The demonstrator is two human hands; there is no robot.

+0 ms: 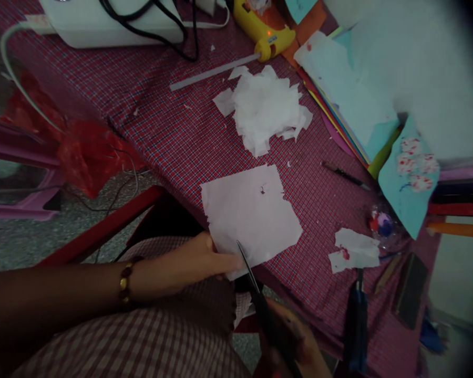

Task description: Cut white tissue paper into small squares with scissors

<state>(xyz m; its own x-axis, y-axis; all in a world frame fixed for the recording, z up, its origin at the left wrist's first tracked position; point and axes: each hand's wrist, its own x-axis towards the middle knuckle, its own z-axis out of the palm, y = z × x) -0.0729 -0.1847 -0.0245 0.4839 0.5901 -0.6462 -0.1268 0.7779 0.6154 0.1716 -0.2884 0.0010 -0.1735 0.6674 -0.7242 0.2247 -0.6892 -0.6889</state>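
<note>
My left hand [197, 260] pinches the near left corner of a pale sheet of paper [254, 215], thumb on top and fingers hidden beneath. The sheet has ragged edges and a small dark mark near its far side. Below it, my right hand [295, 336] is wrapped round the dark handles of a pair of scissors [262, 310]. One scissor blade lies over the paper's near edge, close to my left thumb; the other blade seems to be under the sheet. Beyond the sheet, a loose heap of white paper pieces [266, 107] rests on the checked tablecloth [173, 136].
A yellow glue gun [268, 39] with a lit orange light and a long glue stick lies at the back. Black cables [153, 21] cross a white box [79, 26]. At right are a paintbrush [347, 176], a marked paper scrap [355, 249] and a blue-handled tool [357, 325].
</note>
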